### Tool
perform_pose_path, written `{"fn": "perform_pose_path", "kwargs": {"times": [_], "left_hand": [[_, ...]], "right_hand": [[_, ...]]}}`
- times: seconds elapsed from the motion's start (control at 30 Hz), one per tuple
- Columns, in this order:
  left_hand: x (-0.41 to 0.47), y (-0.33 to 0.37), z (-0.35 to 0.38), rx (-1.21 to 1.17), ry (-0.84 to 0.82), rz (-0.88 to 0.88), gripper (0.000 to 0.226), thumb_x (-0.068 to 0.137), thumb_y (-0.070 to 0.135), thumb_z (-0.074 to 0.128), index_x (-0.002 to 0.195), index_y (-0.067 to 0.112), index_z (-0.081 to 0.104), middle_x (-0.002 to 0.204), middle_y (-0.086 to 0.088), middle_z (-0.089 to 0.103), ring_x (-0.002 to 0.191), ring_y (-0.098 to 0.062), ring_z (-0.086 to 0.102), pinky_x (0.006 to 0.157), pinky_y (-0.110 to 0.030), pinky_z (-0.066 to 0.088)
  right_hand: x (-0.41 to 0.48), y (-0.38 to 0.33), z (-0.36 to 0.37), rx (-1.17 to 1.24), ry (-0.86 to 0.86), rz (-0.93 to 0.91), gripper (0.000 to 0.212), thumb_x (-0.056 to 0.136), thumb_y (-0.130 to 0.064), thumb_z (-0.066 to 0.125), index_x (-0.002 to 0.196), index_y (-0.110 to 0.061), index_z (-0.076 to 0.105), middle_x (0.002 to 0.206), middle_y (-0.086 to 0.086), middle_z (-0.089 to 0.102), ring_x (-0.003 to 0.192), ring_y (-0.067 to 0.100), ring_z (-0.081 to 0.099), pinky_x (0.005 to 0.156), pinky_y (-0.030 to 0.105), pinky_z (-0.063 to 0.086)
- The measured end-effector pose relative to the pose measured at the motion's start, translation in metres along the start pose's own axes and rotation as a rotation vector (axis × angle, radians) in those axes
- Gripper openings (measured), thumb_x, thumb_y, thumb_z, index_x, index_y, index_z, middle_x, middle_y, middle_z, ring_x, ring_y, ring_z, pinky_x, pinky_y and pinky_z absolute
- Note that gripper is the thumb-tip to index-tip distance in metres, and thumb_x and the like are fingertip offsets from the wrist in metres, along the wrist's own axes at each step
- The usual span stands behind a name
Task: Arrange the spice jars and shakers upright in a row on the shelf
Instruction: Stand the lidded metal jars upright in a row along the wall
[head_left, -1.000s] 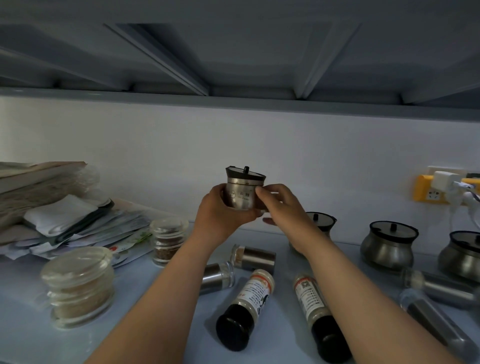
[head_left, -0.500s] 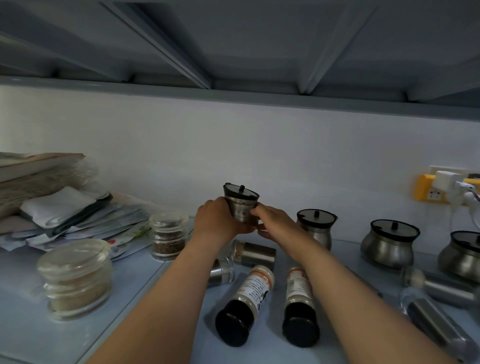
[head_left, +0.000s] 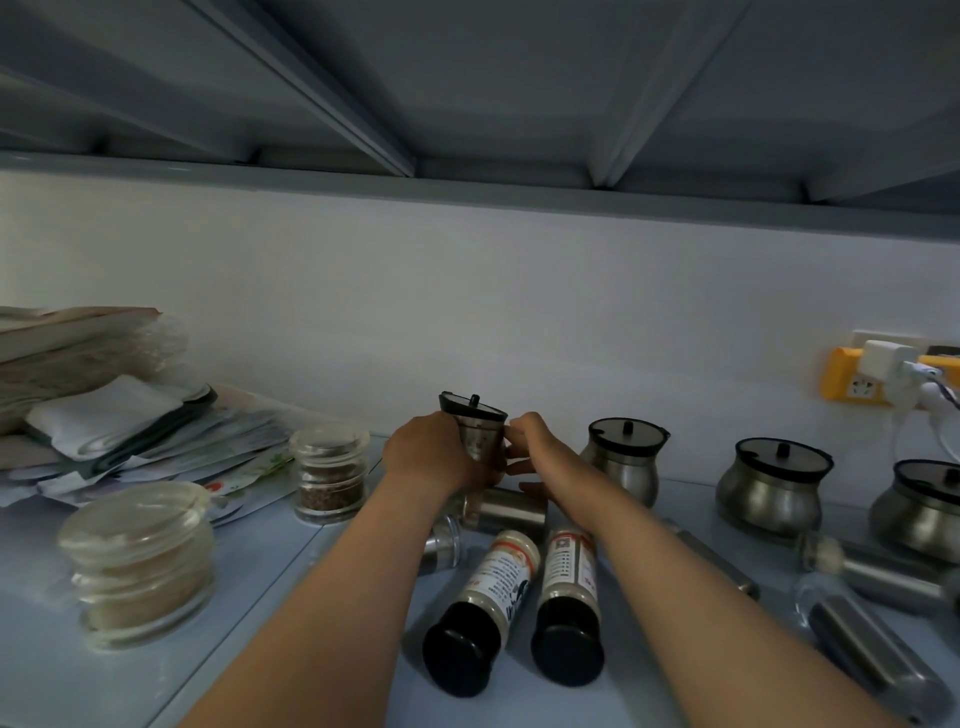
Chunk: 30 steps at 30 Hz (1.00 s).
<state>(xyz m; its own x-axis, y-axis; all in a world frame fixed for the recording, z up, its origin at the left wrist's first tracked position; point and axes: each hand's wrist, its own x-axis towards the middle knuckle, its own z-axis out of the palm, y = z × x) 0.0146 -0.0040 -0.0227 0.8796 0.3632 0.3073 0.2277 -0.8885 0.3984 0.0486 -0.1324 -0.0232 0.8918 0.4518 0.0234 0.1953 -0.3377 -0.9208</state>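
Pale blue shelf (head_left: 291, 582), white wall behind. At twelve o'clock, my left hand (head_left: 434, 457) and right hand (head_left: 535, 449) clasp the steel pot (head_left: 480, 439) by its belly: rigid, slick, probably light; loose-looking lid.

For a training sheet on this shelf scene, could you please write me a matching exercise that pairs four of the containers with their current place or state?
Column one:
1. steel pot with black lid
2. two black-capped bottles
3. small glass jar of dark spice
4. large glass jar of pale powder

Column two:
A. upright, nearest the camera at the left
B. held in the grip of the left hand and the right hand
C. lying on their sides
D. upright beside the pile of packets

Pairs: 1-B, 2-C, 3-D, 4-A
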Motion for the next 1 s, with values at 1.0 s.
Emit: {"fn": "perform_pose_path", "kwargs": {"times": [1.0], "left_hand": [[-0.012, -0.010, -0.007, 0.184, -0.082, 0.060, 0.026, 0.090, 0.008, 0.046, 0.113, 0.003, 0.057, 0.118, -0.014, 0.063, 0.111, -0.029, 0.059, 0.085, -0.033, 0.046]], "right_hand": [[-0.006, 0.003, -0.004, 0.057, -0.038, 0.023, 0.056, 0.098, -0.041, 0.017, 0.133, -0.015, 0.052, 0.141, 0.008, 0.050, 0.128, 0.016, 0.047, 0.110, 0.030, 0.032]]}}
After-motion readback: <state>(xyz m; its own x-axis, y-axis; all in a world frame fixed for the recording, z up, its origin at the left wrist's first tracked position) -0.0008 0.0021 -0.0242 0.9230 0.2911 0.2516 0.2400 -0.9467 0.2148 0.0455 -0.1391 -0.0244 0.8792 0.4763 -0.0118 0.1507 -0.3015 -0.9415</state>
